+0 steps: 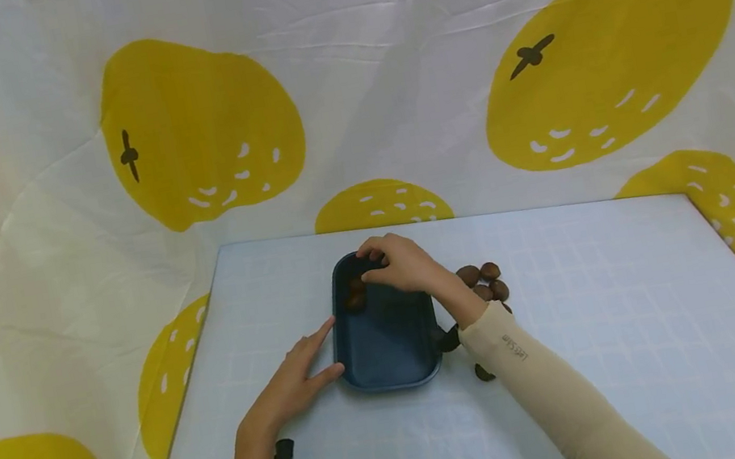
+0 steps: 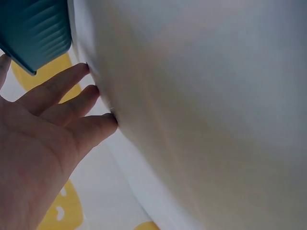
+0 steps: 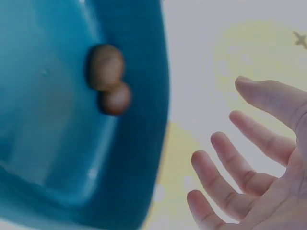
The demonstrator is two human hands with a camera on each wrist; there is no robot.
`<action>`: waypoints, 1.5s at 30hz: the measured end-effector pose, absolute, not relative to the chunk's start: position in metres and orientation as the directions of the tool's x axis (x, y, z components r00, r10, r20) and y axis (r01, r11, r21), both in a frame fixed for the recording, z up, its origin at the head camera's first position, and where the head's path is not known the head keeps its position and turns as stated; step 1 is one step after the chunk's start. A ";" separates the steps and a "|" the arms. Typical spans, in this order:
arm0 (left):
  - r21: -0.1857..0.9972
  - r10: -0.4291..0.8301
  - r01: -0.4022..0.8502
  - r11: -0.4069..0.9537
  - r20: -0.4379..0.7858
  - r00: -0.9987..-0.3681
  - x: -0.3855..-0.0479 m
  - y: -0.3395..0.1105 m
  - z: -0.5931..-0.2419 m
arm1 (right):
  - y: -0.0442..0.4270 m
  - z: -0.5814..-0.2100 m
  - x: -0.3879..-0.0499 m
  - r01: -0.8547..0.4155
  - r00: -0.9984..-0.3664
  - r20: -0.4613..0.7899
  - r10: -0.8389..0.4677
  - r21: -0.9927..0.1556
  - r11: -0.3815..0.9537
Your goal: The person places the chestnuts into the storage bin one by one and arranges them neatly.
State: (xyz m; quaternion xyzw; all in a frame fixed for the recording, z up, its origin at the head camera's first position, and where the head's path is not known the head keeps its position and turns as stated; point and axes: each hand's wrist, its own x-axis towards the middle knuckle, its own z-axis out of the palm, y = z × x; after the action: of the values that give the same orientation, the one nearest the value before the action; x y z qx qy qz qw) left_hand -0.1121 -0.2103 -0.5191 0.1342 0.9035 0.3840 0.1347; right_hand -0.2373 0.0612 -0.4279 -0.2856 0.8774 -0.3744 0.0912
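A dark blue tray (image 1: 389,349) lies on the table, with a few brown chestnuts (image 1: 354,299) inside near its far left side. Above the tray's far end is my right hand (image 1: 400,263). Its fingers are loosely bent, and the right wrist view shows them spread with nothing held, beside the tray wall (image 3: 144,115) and two chestnuts (image 3: 106,67). At the tray's left side, my left hand (image 1: 294,382) has index finger and thumb extended to the rim. In the left wrist view its fingertips (image 2: 98,122) rest on the table near the tray (image 2: 38,33).
Several loose chestnuts (image 1: 484,291) lie right of the tray, partly hidden by the right forearm. A small dark piece (image 1: 484,372) sits nearer, beside the sleeve. The pale checked tabletop (image 1: 648,311) meets a white curtain (image 1: 388,94) with yellow fruit prints behind.
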 end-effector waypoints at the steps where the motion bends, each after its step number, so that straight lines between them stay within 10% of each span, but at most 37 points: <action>1: 0.731 0.346 0.143 0.667 -0.135 -0.928 -0.112 -0.210 -0.519 | 0.065 -0.422 -0.235 -0.434 -0.822 0.063 -0.566 -0.713 0.551; 23: 0.730 0.354 0.165 0.664 -0.111 -0.929 -0.113 -0.209 -0.518 | 0.141 -0.376 -0.180 -0.365 -0.900 0.146 -0.411 -0.769 0.525; 45: 0.720 0.348 0.158 0.676 -0.123 -0.929 -0.112 -0.209 -0.520 | 0.222 -0.427 -0.148 -0.439 -0.893 0.289 -0.346 -0.730 0.524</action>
State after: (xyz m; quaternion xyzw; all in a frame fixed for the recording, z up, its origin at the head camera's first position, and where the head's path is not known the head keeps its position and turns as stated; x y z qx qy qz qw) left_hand -0.1124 -0.2093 -0.5203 0.1397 0.9067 0.3775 0.1258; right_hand -0.1482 0.2224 -0.4274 -0.2255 0.8712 -0.4328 -0.0537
